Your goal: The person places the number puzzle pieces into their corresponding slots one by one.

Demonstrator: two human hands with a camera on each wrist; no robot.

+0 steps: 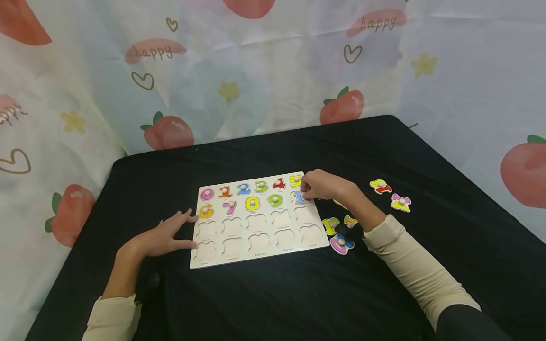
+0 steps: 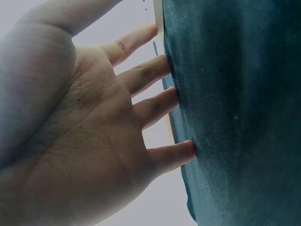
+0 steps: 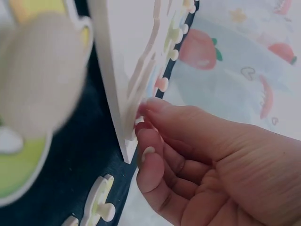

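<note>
A pale wooden number puzzle board (image 1: pixel 244 240) lies on the black cloth, its upper slots filled with knobbed number pieces, 0 to 5 and 6 to 9. My right hand (image 1: pixel 321 183) is over the right end of the second row, pinching a number piece with a blue 1 (image 1: pixel 299 197) at its slot. Its thumb (image 3: pixel 162 109) and forefinger meet at the piece's knob, which they mostly hide. On the other side, my left hand (image 1: pixel 164 237) has its fingers spread, with thumb and fingertips at the board's left edge. In the left wrist view its fingers (image 2: pixel 155 106) reach straight toward the cloth.
Several loose number pieces lie right of the board, including a pink and blue one (image 1: pixel 340 245) and a green one (image 1: pixel 330 226), partly under my right wrist. Farther right are a yellow and red piece (image 1: pixel 380 186) and a pink and yellow piece (image 1: pixel 401 203). A printed curtain (image 1: pixel 273 71) hangs behind.
</note>
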